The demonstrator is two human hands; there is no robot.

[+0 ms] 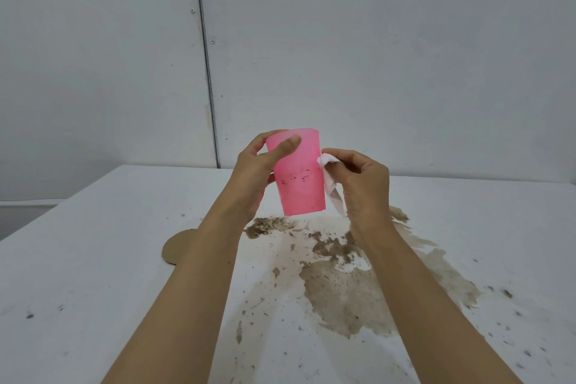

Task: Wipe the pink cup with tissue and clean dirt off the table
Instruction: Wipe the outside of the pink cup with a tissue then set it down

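A pink plastic cup [300, 174] is held upright in the air above the table, with dark specks of dirt across its side. My left hand [257, 171] grips it from the left, thumb on the near wall close to the rim. My right hand [361, 184] pinches a crumpled white tissue [329, 179] against the cup's right side; a strip of tissue hangs down. Under the cup, a wide brown patch of mud and dirt [343, 284] spreads over the white table [93, 274].
A round brown cardboard disc [177, 248] lies flat on the table left of my left forearm. Small dark specks are scattered over the table's near and right parts. A grey panelled wall [343, 40] stands behind the table's far edge.
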